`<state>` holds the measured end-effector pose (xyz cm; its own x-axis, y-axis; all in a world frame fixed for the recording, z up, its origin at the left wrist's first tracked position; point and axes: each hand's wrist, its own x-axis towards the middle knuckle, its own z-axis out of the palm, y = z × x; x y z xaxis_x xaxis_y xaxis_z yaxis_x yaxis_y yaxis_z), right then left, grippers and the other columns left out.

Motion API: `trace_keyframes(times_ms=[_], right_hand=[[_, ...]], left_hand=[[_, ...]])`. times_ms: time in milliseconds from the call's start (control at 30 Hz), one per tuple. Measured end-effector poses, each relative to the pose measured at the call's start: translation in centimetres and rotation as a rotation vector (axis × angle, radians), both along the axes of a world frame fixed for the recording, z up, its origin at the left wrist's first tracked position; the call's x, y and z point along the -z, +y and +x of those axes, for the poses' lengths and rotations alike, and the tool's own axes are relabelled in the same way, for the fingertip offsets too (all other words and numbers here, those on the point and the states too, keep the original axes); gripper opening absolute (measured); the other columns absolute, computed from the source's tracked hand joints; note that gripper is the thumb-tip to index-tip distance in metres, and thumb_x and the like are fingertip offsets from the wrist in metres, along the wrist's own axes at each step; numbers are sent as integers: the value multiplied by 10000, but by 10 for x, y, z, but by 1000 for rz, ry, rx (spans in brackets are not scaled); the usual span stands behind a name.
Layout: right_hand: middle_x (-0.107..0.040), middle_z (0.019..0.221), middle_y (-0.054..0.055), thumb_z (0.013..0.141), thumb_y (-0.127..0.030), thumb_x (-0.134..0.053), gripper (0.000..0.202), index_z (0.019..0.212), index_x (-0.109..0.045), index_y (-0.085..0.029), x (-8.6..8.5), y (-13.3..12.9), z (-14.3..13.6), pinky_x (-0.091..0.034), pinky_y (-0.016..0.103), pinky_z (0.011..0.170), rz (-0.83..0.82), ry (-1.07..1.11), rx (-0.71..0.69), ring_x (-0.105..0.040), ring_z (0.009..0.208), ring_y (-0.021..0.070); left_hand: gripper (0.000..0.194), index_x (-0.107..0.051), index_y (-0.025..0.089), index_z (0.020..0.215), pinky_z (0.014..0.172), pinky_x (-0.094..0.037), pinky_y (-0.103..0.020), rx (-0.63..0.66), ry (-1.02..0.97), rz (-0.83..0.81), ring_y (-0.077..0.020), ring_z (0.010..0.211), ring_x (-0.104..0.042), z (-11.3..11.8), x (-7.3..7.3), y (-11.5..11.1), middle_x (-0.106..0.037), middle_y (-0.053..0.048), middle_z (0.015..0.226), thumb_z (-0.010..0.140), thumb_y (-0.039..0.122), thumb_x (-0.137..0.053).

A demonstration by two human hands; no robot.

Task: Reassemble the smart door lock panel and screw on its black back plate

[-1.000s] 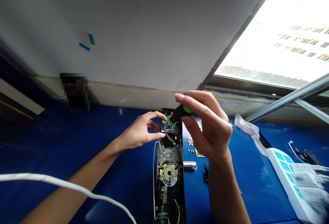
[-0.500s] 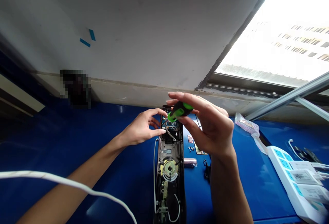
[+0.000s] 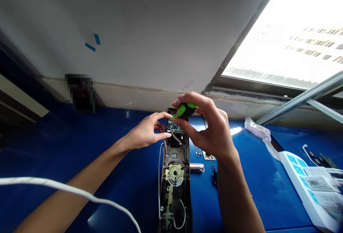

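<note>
**Shiny below, matt above**

The blue tabletop looks smooth and glossy, catching pale glare. The wall is matt and faintly scuffed. The open housing looks like dark plastic around a metallic disc (which metal is hard to tell). The tool handle seems rubbery, the power strip smooth plastic, the frame bar silvery metal.

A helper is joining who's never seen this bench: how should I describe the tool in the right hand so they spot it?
On the blue table lies a long, opened black device. Over its far end, by the blue circuit board, the right hand holds the tool. It is chunky and black with bright green patches, a colour no neighbouring thing shares.
</note>
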<state>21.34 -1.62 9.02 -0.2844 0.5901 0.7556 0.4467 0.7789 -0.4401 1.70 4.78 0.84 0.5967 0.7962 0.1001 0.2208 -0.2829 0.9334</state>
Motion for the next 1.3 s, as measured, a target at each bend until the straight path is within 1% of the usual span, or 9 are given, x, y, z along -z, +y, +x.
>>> trace_keyframes(times_ms=[100, 200, 300, 433, 633, 767, 900, 1067, 1300], right_hand=[[-730, 1219, 29, 889, -90, -734, 531, 1349, -592, -315, -1, -5, 7, -668, 389, 883, 79, 91, 21, -757, 1075, 230], [-660, 1251, 36, 848, -83, -761, 558, 1323, -611, -334, -6, -16, 18, -682, 423, 859, 219, 201, 89, -765, 1001, 234], [-626, 1276, 46, 852, -117, -766, 511, 1293, -625, -332, -9, -30, 34, -675, 413, 815, 195, 280, 304, -757, 978, 226], [-760, 1019, 30, 874, -223, -757, 435, 1270, -589, -287, 10, -41, 54, -637, 371, 690, -19, 92, 511, -751, 849, 212], [-777, 957, 30, 899, -316, -703, 259, 1074, -520, -260, 55, -51, 62, -554, 298, 610, -371, -66, 628, -726, 706, 171], [-757, 930, 50, 931, -359, -646, 216, 974, -462, -253, 67, -60, 61, -467, 293, 607, -566, -250, 703, -705, 722, 189], [-716, 776, 29, 895, -281, -631, 142, 952, -507, -240, 74, -65, 57, -353, 274, 559, -730, -411, 704, -636, 629, 175], [-648, 662, -17, 795, -196, -661, 186, 962, -588, -232, 97, -67, 48, -241, 273, 545, -815, -521, 616, -500, 535, 132], [-653, 696, -20, 824, -251, -703, 194, 995, -614, -231, 105, -66, 50, -260, 267, 567, -823, -554, 457, -544, 607, 144]], left_hand=[[569, -566, 285, 1382, 980, -609, -471, 16, 72, 87, -228, 1015, -739, -4, -5, -1, -655, -82, 1388, 856, 305, -781], [657, -482, 336, 1480, 1032, -590, -463, 16, 123, 211, -260, 1186, -694, -8, -16, -3, -579, -80, 1498, 891, 391, -767], [650, -476, 339, 1497, 1080, -561, -484, -89, 201, 367, -284, 1288, -631, -6, -30, -6, -555, -70, 1520, 913, 436, -746], [356, -658, 244, 1295, 1159, -496, -482, -154, 210, 632, -266, 1301, -611, 11, -39, -20, -617, -80, 1408, 954, 333, -708], [198, -732, 196, 1163, 1190, -475, -502, 107, 252, 763, -298, 1441, -474, 35, -26, -41, -643, -117, 1353, 1001, 274, -650], [197, -744, 169, 1157, 1178, -494, -499, 154, 274, 779, -304, 1435, -475, 39, -19, -43, -658, -135, 1324, 1010, 231, -628], [209, -744, 177, 1173, 1187, -488, -498, 180, 256, 802, -303, 1440, -468, 39, -17, -42, -654, -130, 1336, 1019, 238, -616], [209, -745, 173, 1164, 1182, -490, -508, 199, 259, 825, -307, 1432, -469, 40, -15, -42, -653, -132, 1341, 1026, 245, -605], [216, -739, 176, 1169, 1147, -515, -504, 250, 305, 819, -318, 1417, -475, 44, -15, -48, -650, -139, 1341, 1019, 211, -588]])
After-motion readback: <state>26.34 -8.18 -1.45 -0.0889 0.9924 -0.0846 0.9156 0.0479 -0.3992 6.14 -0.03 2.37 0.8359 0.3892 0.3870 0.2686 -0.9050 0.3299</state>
